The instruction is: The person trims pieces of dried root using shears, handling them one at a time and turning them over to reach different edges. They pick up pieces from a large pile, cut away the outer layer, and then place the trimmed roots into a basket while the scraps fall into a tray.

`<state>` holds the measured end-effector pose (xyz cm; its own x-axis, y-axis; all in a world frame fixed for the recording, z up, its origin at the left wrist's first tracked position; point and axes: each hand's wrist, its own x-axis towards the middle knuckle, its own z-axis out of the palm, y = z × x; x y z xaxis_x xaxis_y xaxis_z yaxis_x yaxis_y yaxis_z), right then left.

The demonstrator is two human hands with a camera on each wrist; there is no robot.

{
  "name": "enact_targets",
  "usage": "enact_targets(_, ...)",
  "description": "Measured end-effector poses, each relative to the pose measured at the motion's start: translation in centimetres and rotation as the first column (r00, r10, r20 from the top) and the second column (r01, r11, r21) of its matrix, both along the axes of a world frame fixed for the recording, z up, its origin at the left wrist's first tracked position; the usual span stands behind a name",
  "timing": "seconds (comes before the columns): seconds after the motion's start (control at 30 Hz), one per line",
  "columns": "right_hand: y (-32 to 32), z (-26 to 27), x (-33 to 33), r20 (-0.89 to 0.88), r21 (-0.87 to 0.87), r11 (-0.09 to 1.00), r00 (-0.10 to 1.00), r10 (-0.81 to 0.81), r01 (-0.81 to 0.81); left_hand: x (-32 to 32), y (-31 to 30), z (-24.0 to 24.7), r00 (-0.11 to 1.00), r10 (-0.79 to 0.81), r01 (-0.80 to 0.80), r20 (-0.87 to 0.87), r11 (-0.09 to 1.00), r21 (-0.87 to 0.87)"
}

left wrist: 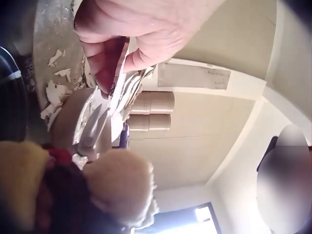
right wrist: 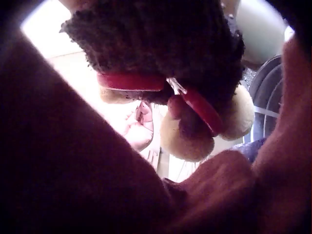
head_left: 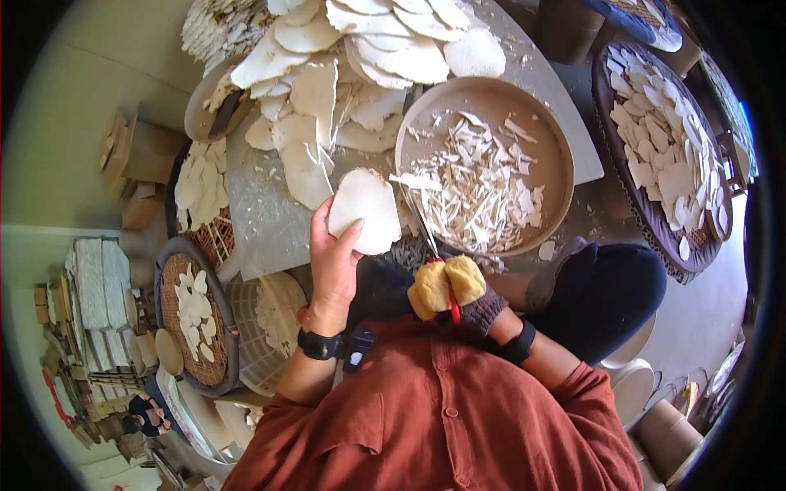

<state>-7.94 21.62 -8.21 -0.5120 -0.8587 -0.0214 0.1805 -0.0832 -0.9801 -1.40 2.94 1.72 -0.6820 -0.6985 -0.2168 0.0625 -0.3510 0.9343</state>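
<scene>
My left hand pinches a thin, pale flat slice between thumb and fingers, its broad face up and its rim slightly brown. In the left wrist view the slice is seen nearly edge-on. My right hand wears a dark knitted glove with yellow foam pads and grips red-handled scissors. The scissor blades point away from me, just right of the slice, over the near left rim of a round tray. White offcuts are heaped in that tray.
A large pile of similar slices covers the far side of the grey table. Round woven trays with more slices stand at right and left. A slatted basket sits by my left arm. Another person is far left.
</scene>
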Motion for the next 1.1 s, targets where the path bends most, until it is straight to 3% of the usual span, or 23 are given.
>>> enact_targets(0.03, -0.2, -0.1, 0.1, -0.268, 0.05, 0.999, 0.963, 0.024, -0.011, 0.4, 0.7, -0.3, 1.0, 0.029, -0.029, 0.007, 0.999, -0.046)
enact_targets(0.07, -0.5, -0.1, 0.2, -0.516, 0.091, 0.996, 0.856, 0.034, 0.015, 0.7, 1.0, -1.2, 0.999, 0.03, -0.029, 0.012, 0.996, -0.086)
enact_targets(0.1, -0.7, -0.4, 0.5, 0.067, -0.043, 0.999, 0.998, 0.015, -0.012, 1.0, 1.2, -1.8, 1.0, 0.008, -0.008, 0.007, 0.996, -0.087)
enact_targets(0.13, -1.1, -0.6, 1.1, 0.624, -0.168, 0.985, 0.779, 0.067, 0.05, 1.3, 1.5, -2.2, 1.0, -0.013, 0.013, 0.003, 0.996, -0.09)
enact_targets(0.17, -1.4, -0.9, 1.5, 0.944, -0.23, 0.957, 0.282, 0.174, 0.178, 1.6, 1.7, -2.6, 0.999, -0.034, 0.033, -0.001, 0.995, -0.093)
enact_targets(0.2, -1.5, -1.5, 1.5, 0.964, -0.209, 0.967, 0.197, 0.178, 0.148, 1.7, 1.9, -2.7, 0.999, -0.044, 0.044, 0.008, 0.994, -0.1)
enact_targets(0.23, -1.5, -2.7, 1.6, 0.806, -0.179, 0.98, 0.584, 0.096, 0.085, 1.7, 2.1, -2.7, 0.999, -0.047, 0.049, 0.022, 0.994, -0.098)
enact_targets(0.27, -1.5, -3.8, 1.8, 0.497, -0.123, 0.992, 0.867, 0.03, 0.037, 1.7, 2.2, -2.5, 0.998, -0.05, 0.053, 0.037, 0.994, -0.094)
enact_targets(0.37, -1.6, -4.9, 1.7, 0.127, -0.059, 0.998, 0.991, 0.039, -0.032, 1.8, 2.4, -3.0, 0.996, -0.035, 0.046, 0.083, 0.989, -0.143)
enact_targets(0.4, -1.2, -4.8, 1.8, 0.107, -0.047, 0.998, 0.993, 0.053, -0.048, 1.8, 2.4, -3.2, 0.995, -0.025, 0.042, 0.099, 0.985, -0.169)
enact_targets(0.43, -1.2, -3.2, 1.4, -0.229, -0.001, 0.995, 0.969, 0.098, -0.101, 1.9, 2.1, -3.6, 0.991, -0.011, 0.044, 0.131, 0.968, -0.249)
enact_targets(0.47, -1.2, -1.6, 0.9, -0.536, 0.033, 0.995, 0.838, 0.101, -0.099, 2.0, 1.7, -4.2, 0.987, 0.004, 0.05, 0.162, 0.943, -0.328)
enact_targets(0.5, -1.2, -0.9, 0.8, -0.41, 0.091, 0.986, 0.897, 0.163, -0.138, 2.1, 1.4, -4.5, 0.981, 0.02, 0.061, 0.193, 0.912, -0.405)
enact_targets(0.6, -1.5, 0.0, 0.9, -0.123, 0.157, 0.962, 0.963, 0.241, -0.221, 2.1, 0.8, -4.2, 0.989, -0.031, 0.068, 0.142, 0.962, -0.263)
enact_targets(0.7, -1.8, -0.3, 1.1, -0.193, 0.097, 0.98, 0.963, 0.191, -0.175, 2.1, 0.2, -4.2, 0.991, -0.064, 0.089, 0.119, 0.973, -0.213)
enact_targets(0.87, -2.2, -1.9, 0.8, -0.563, 0.052, 0.993, 0.817, 0.121, -0.11, 2.6, 0.2, -3.5, 0.978, -0.13, 0.157, 0.161, 0.974, -0.164)
enact_targets(1.03, -2.0, -1.1, 1.4, -0.523, 0.03, 0.998, 0.85, 0.055, -0.046, 2.8, -0.2, -3.2, 0.97, -0.157, 0.186, 0.188, 0.972, -0.143)
enact_targets(1.1, -2.1, -0.4, 1.0, -0.324, 0.087, 0.99, 0.936, 0.137, -0.115, 2.8, -0.4, -3.2, 0.968, -0.158, 0.185, 0.193, 0.973, -0.134)
